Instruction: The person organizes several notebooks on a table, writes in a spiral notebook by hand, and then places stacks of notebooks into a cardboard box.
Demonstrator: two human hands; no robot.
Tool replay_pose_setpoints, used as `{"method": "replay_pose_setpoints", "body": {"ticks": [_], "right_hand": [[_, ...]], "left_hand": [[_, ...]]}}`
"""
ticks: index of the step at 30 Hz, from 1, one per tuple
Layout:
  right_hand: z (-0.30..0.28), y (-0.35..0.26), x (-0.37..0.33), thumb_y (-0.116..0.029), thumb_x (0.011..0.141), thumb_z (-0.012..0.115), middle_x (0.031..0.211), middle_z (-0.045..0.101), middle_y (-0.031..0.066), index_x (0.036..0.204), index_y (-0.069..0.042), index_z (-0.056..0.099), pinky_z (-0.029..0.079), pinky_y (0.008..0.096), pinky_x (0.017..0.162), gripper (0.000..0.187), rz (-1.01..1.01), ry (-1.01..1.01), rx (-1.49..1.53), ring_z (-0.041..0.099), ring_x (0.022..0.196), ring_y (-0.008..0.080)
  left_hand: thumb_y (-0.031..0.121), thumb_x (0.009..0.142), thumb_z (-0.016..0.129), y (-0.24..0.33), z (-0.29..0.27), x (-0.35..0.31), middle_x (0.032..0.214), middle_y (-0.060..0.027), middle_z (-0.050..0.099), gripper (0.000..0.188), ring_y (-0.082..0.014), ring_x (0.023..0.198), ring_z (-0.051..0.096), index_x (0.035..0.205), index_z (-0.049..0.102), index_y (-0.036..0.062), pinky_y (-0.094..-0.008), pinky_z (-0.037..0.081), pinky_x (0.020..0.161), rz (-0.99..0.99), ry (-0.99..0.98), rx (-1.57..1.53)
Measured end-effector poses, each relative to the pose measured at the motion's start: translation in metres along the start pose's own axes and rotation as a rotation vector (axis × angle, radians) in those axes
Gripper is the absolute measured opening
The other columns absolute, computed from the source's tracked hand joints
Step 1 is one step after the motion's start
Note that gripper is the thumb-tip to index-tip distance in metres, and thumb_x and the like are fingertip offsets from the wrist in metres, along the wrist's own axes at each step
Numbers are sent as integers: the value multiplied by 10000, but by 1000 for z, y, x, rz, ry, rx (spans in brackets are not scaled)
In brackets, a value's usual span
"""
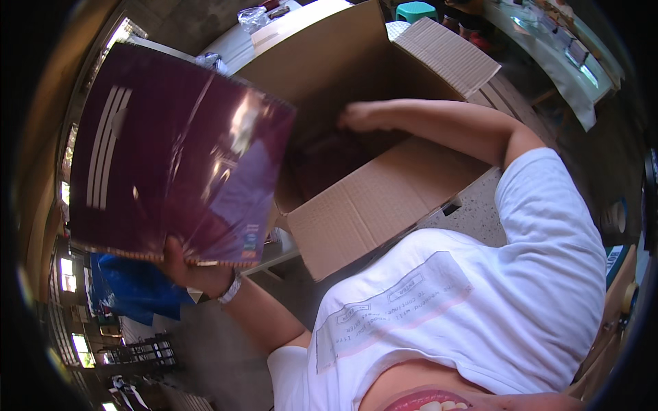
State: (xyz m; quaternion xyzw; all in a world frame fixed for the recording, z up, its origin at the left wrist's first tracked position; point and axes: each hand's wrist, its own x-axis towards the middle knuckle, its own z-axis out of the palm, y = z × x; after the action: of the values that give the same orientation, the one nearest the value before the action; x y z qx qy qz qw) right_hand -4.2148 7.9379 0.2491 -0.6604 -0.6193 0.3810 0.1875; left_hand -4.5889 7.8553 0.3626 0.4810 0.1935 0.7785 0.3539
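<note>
My left hand (179,266) is closed on the lower edge of a large, flat maroon pack (154,157) in shiny clear wrap, which looks like wrapped notebooks. The pack is tilted up at the left of a big open cardboard box (373,205). White stripes and small coloured marks show on its face. My right hand (363,116) reaches down inside the box, its fingers bent and partly lost in shadow; whether it grips anything is unclear. Dark reddish contents (329,151) show dimly inside the box.
Box flaps (449,55) stick out on the near and far right sides. Clear plastic wrap (253,19) lies on a table behind. A green stool (416,11) and a long white-covered table (548,48) stand farther right. Blue sheeting (133,291) hangs below the pack.
</note>
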Motion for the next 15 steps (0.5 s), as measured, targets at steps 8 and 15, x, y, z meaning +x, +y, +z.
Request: {"method": "replay_pose_setpoints", "body": {"ticks": [8, 15], "right_hand": [[-127, -149, -125, -202, 825, 721, 1154, 594, 131, 1381, -73, 396, 541, 313, 748, 657, -1105, -312, 661, 614, 933, 162], [-94, -101, -144, -497, 831, 648, 1062, 666, 116, 1376, -198, 435, 527, 388, 826, 658, -467, 858, -692, 644, 985, 270]], "left_hand": [[267, 892, 540, -92, 32, 31, 1262, -180, 554, 500, -292, 1159, 541, 1328, 470, 30, -434, 424, 1010, -270, -506, -222], [118, 908, 611, -54, 46, 11, 1342, -213, 488, 616, -347, 1181, 535, 1424, 287, 28, -407, 488, 951, 91, -286, 218]]}}
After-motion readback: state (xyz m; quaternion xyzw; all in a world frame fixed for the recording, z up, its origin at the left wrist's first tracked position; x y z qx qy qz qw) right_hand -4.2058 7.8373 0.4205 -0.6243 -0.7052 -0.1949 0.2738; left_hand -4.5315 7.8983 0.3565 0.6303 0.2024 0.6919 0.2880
